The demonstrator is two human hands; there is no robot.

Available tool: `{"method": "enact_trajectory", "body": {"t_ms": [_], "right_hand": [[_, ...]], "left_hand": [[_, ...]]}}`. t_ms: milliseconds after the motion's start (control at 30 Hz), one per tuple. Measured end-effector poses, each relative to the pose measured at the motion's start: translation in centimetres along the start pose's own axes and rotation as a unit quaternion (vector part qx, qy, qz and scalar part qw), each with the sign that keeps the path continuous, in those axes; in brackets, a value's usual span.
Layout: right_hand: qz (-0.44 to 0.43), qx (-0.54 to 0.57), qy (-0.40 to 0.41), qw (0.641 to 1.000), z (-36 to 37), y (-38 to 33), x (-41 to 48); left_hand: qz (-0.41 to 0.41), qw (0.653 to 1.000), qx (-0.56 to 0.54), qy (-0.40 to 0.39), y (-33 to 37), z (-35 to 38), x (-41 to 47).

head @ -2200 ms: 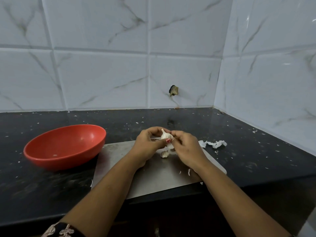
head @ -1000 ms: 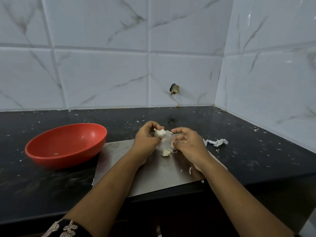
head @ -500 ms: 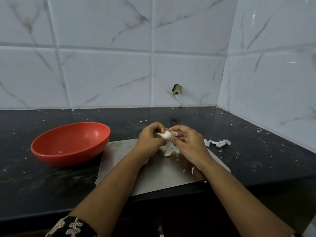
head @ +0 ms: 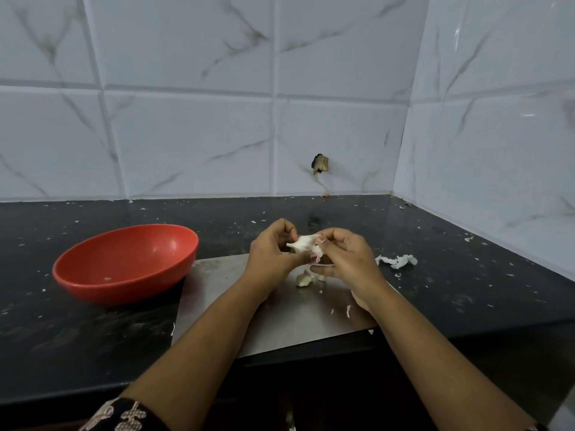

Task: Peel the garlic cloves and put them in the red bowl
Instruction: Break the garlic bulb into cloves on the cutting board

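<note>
A garlic clove (head: pixel 303 243), white with papery skin flaring off it, is held above the far part of a steel board (head: pixel 280 325). The left hand (head: pixel 270 256) pinches its left end with curled fingers; the right hand (head: pixel 346 260) pinches the skin on its right side, thumb and forefinger together. Another garlic piece (head: pixel 302 280) lies on the board just below. The red bowl (head: pixel 124 262) sits on the black bench (head: pixel 62 337), left of the board. Torn peel (head: pixel 399 261) lies to the right.

The black countertop (head: pixel 466 275) carries a red bowl (head: pixel 124 290) toward its left side and a flat steel board (head: pixel 280 321) at its front edge, just beside the bowl. Torn garlic skin (head: pixel 399 261) lies just beside the board's right edge, and small white flecks are scattered across the surface.
</note>
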State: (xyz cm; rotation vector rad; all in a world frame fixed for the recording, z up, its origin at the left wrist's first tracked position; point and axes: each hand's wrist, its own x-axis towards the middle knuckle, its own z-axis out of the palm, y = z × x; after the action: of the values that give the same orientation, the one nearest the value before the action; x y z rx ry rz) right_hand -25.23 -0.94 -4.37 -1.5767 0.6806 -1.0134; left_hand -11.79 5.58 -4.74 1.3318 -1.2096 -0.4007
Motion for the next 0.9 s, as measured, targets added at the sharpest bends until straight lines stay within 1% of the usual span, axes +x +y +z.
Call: {"method": "enact_trajectory", "body": {"t_ms": [100,200,300,400,567,667,733,800,833,867,900], "right_hand": [[-0.025,-0.001,-0.026,0.999,0.3,0.1,-0.4],[-0.063,-0.026,0.001,0.998,0.5,-0.1,-0.4],[-0.075,-0.035,0.026,0.996,0.4,-0.3,-0.4],[-0.088,-0.054,0.035,0.994,0.2,-0.3,-0.3],[-0.062,-0.041,0.022,0.997,-0.2,-0.7,-0.1],[-0.055,-0.049,0.007,0.997,-0.6,-0.7,0.2],[-0.051,-0.040,0.026,0.998,-1.4,-0.8,0.4],[-0.048,-0.043,0.073,0.995,-3.2,-0.9,0.9],[-0.049,-0.078,0.095,0.991,-4.4,-0.9,1.3],[-0.055,-0.145,0.112,0.981,-5.7,-0.8,1.6],[-0.065,-0.233,0.123,0.962,-7.0,-0.6,1.8]], "left_hand": [[0.024,0.999,0.025,0.024,0.5,-0.1,-0.3],[0.035,0.999,0.020,0.020,0.5,-0.1,-0.4],[0.028,0.999,0.017,0.005,0.4,0.0,-0.3],[0.013,1.000,0.008,-0.010,0.1,0.1,0.0],[-0.015,0.997,-0.054,-0.045,-0.5,0.0,0.4],[-0.027,0.992,-0.089,-0.080,-0.2,0.0,0.2],[-0.039,0.988,-0.118,-0.095,0.1,0.0,0.1],[-0.047,0.984,-0.145,-0.089,0.1,0.0,0.2],[-0.052,0.983,-0.152,-0.085,0.1,0.0,0.2],[-0.058,0.983,-0.153,-0.083,0.1,0.0,0.2],[-0.065,0.983,-0.152,-0.083,0.1,0.1,0.2]]}}
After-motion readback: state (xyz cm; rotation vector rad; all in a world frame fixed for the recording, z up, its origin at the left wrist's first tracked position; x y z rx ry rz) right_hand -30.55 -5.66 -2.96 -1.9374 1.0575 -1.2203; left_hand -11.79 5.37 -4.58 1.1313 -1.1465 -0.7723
